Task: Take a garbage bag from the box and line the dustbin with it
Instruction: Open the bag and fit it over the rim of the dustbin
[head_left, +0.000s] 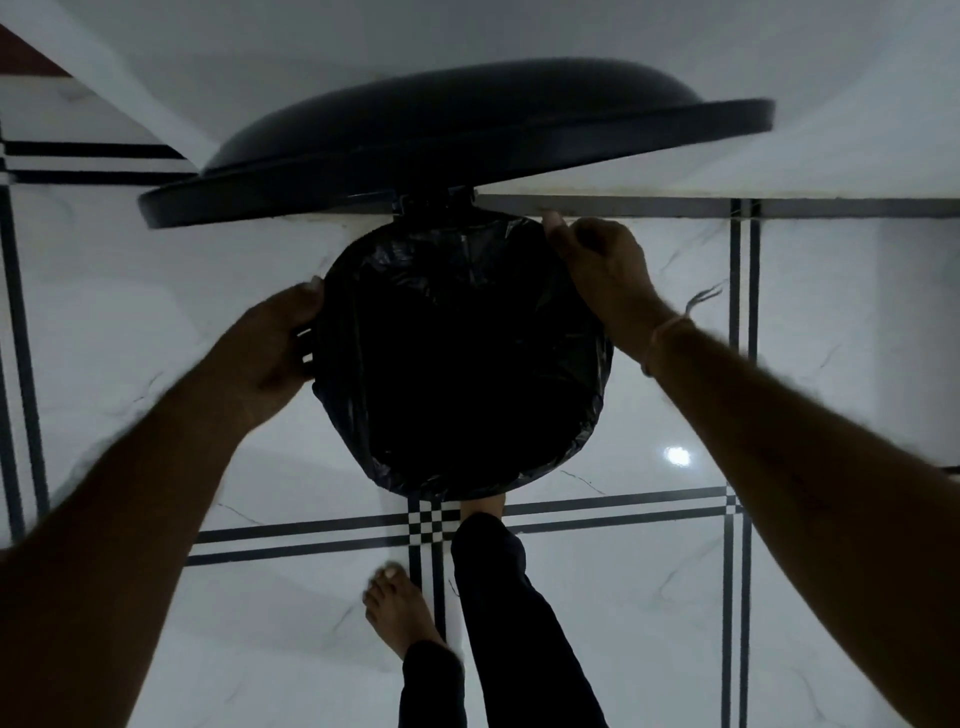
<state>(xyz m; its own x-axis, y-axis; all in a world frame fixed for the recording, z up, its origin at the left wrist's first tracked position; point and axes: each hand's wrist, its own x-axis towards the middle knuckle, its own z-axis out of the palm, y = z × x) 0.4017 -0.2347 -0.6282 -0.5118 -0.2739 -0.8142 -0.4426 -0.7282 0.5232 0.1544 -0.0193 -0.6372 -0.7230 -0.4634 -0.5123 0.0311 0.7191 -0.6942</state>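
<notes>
A round black dustbin (306, 345) stands on the tiled floor against the wall, its black lid (457, 150) tipped up and open. A black garbage bag (467, 364) sits inside it, its crinkled edge folded over the rim all round. My left hand (270, 348) grips the bin's left side at the bag's edge. My right hand (597, 270) pinches the bag's edge at the upper right of the rim. The box of bags is out of view.
White marble floor tiles with black border lines (743, 364) surround the bin. My right foot (485, 506) is under the bin's front edge, where the pedal would be; my left foot (397, 608) stands behind it. A white wall (519, 31) rises just behind the lid.
</notes>
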